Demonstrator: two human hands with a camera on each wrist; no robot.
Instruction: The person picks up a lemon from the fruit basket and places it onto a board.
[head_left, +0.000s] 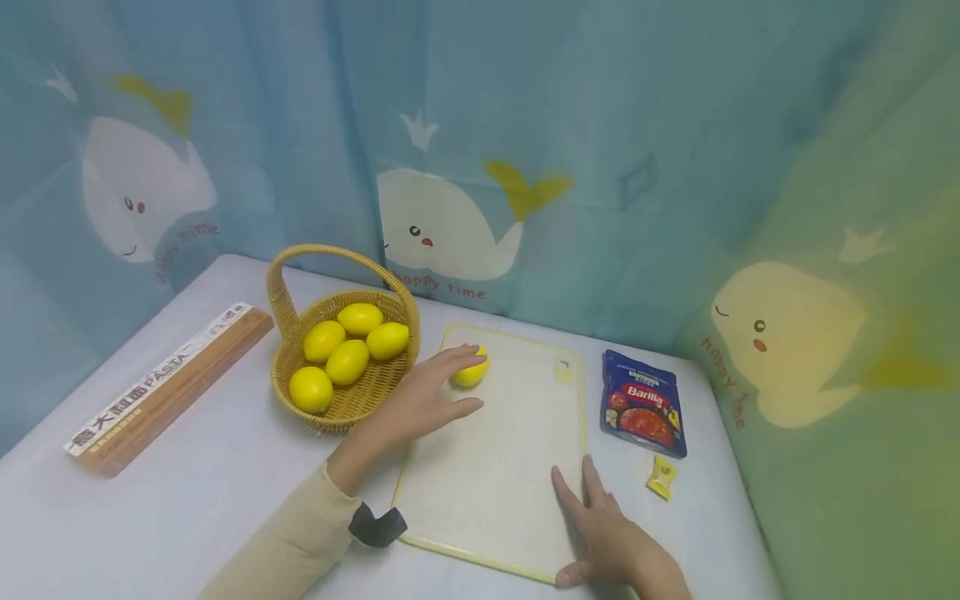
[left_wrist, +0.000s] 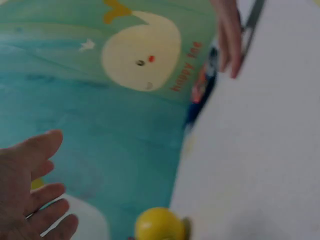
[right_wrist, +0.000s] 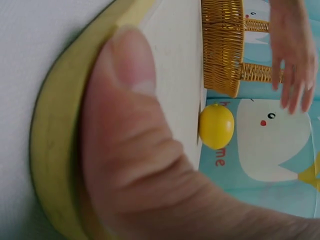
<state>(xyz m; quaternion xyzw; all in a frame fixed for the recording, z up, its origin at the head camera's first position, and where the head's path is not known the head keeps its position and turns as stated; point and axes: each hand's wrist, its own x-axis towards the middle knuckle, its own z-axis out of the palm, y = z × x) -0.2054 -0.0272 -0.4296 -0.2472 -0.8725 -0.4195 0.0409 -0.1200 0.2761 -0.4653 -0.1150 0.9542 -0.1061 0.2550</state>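
Note:
A yellow lemon (head_left: 471, 372) lies on the far left part of a white cutting board (head_left: 495, 467) with a pale green rim. My left hand (head_left: 423, 400) hovers by it, fingers extended and thumb apart; the right wrist view shows a gap between that hand (right_wrist: 295, 60) and the lemon (right_wrist: 216, 126). At the board's near right corner rests my right hand (head_left: 603, 533), fingers spread fairly straight. Its thumb (right_wrist: 130, 125) lies against the board's rim (right_wrist: 55, 130). To the left, a wicker basket (head_left: 279, 379) with a tall handle holds several more lemons (head_left: 347, 362).
A long pasta box (head_left: 168, 387) lies at the left of the white table. Right of the board are a blue Barilla sauce pouch (head_left: 643, 404) and a small yellow packet (head_left: 662, 477). A blue-green whale curtain (head_left: 622, 100) hangs behind and at the sides.

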